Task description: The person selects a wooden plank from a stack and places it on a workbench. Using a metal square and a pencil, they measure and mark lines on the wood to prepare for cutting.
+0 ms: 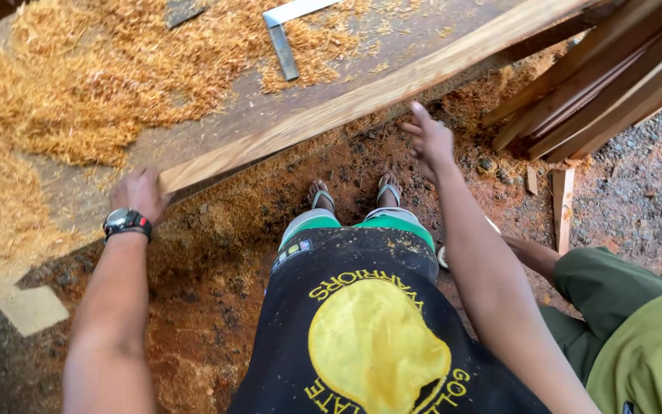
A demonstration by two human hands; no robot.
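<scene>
No box, bin or other container shows here; the loose stuff lies in the open. Wood shavings (78, 69) are heaped on the far left of the tabletop (216, 115) and spill over its near edge onto the ground (216, 253), which is reddish and strewn with sawdust.

A long wooden plank (377, 88) lies slanted along the near edge of the tabletop, its near end low on the left and its far end running up and off to the right.

The left hand (141, 193), with a black wristwatch (126, 222) on the wrist, is at the plank's near end. Its grip is curled around that end, fingers bent against the wood, so it has hold of the plank there.

The right hand (428, 138) is farther right, just below the plank's lower edge. Its grip is open, fingers spread and stretched upward; the fingertips reach the plank's edge, but whether they touch it cannot be told. It holds nothing.

A metal square (285, 34) lies on the far part of the tabletop among the shavings. More planks (599, 84) lean stacked at the far right. The person's feet in sandals (354, 193) stand on the ground between the hands. Another person in green clothes (637, 330) is at the near right.
</scene>
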